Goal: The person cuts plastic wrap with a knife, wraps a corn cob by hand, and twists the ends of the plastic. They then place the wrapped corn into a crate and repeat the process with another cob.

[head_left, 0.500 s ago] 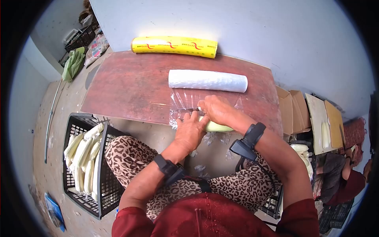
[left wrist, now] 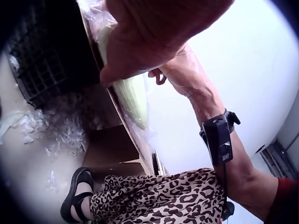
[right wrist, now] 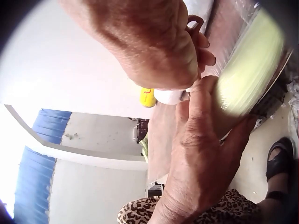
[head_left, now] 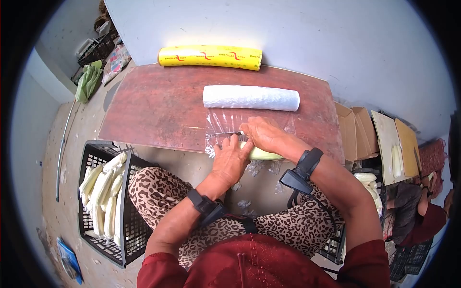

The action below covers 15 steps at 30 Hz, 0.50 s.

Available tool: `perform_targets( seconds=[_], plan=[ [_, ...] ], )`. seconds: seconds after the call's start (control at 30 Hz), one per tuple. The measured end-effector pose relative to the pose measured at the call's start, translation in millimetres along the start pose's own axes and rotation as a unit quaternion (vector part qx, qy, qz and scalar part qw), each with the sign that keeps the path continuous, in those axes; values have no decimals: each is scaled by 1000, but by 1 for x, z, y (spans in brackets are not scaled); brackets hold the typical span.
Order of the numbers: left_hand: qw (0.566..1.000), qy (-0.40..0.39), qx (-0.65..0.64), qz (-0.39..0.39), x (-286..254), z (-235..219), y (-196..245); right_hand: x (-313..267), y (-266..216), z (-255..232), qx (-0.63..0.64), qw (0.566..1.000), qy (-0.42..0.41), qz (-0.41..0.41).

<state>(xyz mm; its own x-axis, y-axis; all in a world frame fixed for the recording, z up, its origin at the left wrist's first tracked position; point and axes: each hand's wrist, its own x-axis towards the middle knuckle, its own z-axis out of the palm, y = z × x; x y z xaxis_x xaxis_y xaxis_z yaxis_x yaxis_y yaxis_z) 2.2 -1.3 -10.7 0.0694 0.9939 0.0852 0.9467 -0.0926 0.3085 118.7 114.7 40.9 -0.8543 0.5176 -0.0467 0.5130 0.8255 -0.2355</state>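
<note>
A pale green ear of corn (head_left: 258, 151) lies along the near edge of the red-brown table, with clear film around it. My left hand (head_left: 231, 161) grips its left end, thumb on the near side and fingers on top, as the right wrist view shows. Just above, my right hand (head_left: 266, 134) curls round a thin dark-bladed tool (head_left: 227, 134), its blade pointing left over the film. Most of its handle is hidden in the fist. Clear cling film (head_left: 223, 121) stretches from a white film roll (head_left: 249, 98) down to the corn.
A yellow printed roll (head_left: 210, 57) lies at the table's (head_left: 149, 105) back edge by the wall. To the left, a black crate (head_left: 136, 216) holds several wrapped ears of corn (head_left: 103, 197). Cardboard boxes (head_left: 355, 132) and more corn (head_left: 369, 185) are at right, with another person (head_left: 427, 221) beyond.
The head view has shifted slightly. Both hands keep nearly the same places at the corn and film.
</note>
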Motion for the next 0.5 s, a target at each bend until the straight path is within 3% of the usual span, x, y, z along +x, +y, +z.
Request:
perform_targets(
  seconds=[0.5],
  plan=[
    [1000, -4, 12, -1, 0, 0, 1, -21, 25, 3, 71, 997, -5, -7]
  ],
)
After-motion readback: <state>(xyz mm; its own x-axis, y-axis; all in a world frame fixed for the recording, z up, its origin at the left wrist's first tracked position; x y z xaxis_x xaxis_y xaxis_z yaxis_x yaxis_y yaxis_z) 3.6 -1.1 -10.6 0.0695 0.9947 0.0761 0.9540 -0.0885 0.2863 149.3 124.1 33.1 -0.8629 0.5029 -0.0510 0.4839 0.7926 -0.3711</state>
